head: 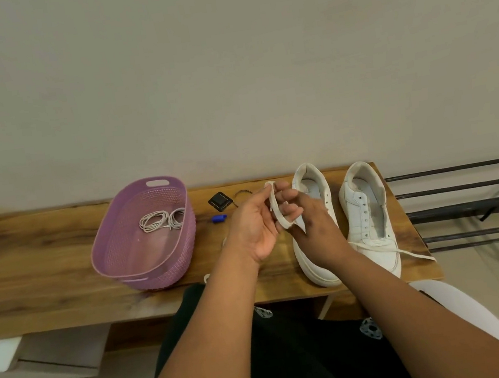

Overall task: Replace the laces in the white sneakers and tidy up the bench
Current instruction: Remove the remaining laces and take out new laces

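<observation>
**Over the bench, an old lace gets wound up**

Over the bench point(47, 279), just in front of the left sneaker point(313, 228), both hands are busy with one worn lace point(277, 213). The left hand point(253, 229) pinches its top end between thumb and fingertips; the right hand point(313, 225) has fingers curled into the loop, wrapping it into a coil. This looks like the stripping stage: that sneaker seems bare of lacing, though the hands hide much of it. Right of it, the second sneaker point(369, 214) keeps a lace point(392, 249) through its lowest eyelets, trailing off the toe. Left of the sneakers, well apart, the purple basket point(143, 263) holds fresh coiled laces point(163, 220). Next move, by the look of it: finish the coil, set it aside, then free that last lace, which wants a firm pull without tipping the shoe.
</observation>
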